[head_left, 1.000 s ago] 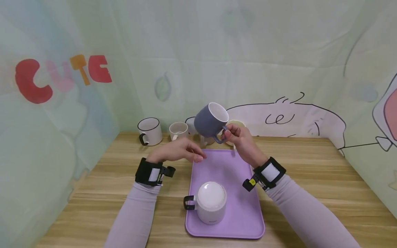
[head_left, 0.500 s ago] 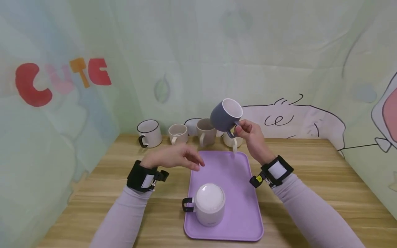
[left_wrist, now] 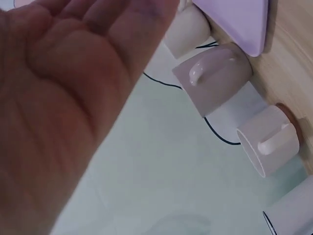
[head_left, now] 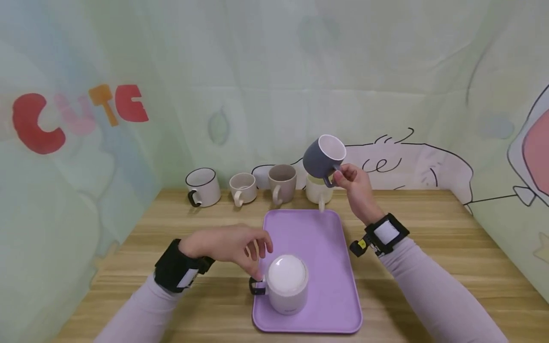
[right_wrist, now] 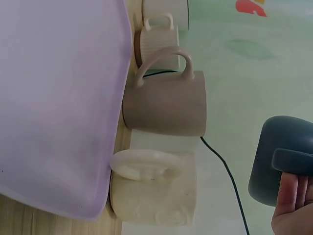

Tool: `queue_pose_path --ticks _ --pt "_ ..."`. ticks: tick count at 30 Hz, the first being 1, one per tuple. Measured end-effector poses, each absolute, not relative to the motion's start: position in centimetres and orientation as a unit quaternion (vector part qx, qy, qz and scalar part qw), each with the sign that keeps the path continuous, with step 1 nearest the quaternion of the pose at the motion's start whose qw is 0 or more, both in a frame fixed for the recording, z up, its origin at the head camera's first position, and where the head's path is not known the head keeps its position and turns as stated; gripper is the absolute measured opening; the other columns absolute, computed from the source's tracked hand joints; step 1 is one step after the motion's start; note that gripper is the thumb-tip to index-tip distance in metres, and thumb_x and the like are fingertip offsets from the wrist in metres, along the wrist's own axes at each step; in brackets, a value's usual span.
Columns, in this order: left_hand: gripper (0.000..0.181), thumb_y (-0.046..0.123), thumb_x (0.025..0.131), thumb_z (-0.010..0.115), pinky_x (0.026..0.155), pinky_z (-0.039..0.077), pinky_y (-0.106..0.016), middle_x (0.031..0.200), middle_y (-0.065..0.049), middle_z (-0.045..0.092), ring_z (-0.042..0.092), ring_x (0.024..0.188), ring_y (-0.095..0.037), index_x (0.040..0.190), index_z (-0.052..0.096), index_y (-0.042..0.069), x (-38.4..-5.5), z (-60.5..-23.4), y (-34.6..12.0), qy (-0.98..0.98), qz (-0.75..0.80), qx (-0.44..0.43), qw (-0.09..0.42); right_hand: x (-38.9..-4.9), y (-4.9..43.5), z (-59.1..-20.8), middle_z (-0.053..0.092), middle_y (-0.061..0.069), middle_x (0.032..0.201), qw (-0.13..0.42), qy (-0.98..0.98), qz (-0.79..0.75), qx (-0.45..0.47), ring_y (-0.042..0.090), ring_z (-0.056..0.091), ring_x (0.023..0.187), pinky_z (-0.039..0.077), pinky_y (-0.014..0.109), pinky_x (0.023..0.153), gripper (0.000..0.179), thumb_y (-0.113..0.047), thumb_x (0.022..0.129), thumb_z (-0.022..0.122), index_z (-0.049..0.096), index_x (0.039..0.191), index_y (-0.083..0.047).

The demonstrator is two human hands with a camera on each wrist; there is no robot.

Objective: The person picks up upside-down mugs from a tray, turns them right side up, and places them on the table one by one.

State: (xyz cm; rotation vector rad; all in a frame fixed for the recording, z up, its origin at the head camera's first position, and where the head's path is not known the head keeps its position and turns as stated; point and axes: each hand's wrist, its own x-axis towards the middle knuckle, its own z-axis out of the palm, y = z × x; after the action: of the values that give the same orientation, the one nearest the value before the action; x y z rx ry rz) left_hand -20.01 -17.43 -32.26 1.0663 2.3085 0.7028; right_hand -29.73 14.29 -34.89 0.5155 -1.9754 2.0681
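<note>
My right hand [head_left: 358, 193] pinches the handle of a blue-grey mug [head_left: 318, 159], held tilted in the air above the back row of cups. In the right wrist view the same mug [right_wrist: 283, 142] shows at the right edge, fingers at its handle. Over the left edge of the purple tray [head_left: 328, 247] hovers my left hand [head_left: 231, 245], fingers spread and slightly bent. Its thumb is close by the black handle of a white mug [head_left: 288, 286] that stands upside down on the tray; whether they touch I cannot tell. In the left wrist view the left palm [left_wrist: 63, 93] holds nothing.
Behind the tray stand a white mug with a black rim [head_left: 203, 188], a small cream cup [head_left: 243, 186], a taupe mug [head_left: 282, 182] and a cream-yellow mug [head_left: 318, 191]. A printed cloth [head_left: 266, 95] hangs behind the wooden table [head_left: 429, 257].
My right hand has carried the blue-grey mug rightward, uncovering the taupe mug. My left hand has come down and nearer, beside the upside-down white mug's handle.
</note>
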Motion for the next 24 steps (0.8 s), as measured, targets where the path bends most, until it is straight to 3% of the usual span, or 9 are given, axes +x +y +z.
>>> queue_pose_path --ticks 8,16,24 --pt "0.047 0.037 0.067 0.085 0.077 0.052 -0.028 0.095 -0.002 0.064 0.059 0.088 -0.015 0.098 0.059 0.012 -18.4 -33.0 -17.4 0.868 0.214 0.369 0.253 -30.2 15.4 -35.1 0.059 0.002 0.077 0.166 -0.67 0.708 0.151 0.016 0.055 0.077 0.05 0.02 0.07 0.015 -0.006 0.094 0.06 0.056 0.09 0.007" --pt "0.029 0.037 0.071 0.082 0.062 0.05 -0.022 0.078 0.007 0.065 0.058 0.072 -0.005 0.082 0.064 0.017 -18.3 -34.0 -17.2 0.878 0.199 0.388 0.198 -30.3 16.5 -35.4 0.058 0.002 0.081 0.173 -0.672 0.708 0.131 0.017 0.054 0.08 0.05 0.02 0.072 0.019 -0.01 0.095 0.059 0.055 0.093 0.008" --pt "0.01 0.026 0.078 0.078 0.065 0.052 -0.018 0.075 0.016 0.065 0.061 0.073 0.0 0.081 0.07 0.022 -17.9 -34.2 -16.7 0.867 0.207 0.405 0.205 -30.3 17.7 -35.7 0.058 0.002 0.083 0.19 -0.672 0.71 0.093 0.016 0.054 0.081 0.05 0.017 0.07 0.018 -0.011 0.094 0.061 0.055 0.093 0.006"
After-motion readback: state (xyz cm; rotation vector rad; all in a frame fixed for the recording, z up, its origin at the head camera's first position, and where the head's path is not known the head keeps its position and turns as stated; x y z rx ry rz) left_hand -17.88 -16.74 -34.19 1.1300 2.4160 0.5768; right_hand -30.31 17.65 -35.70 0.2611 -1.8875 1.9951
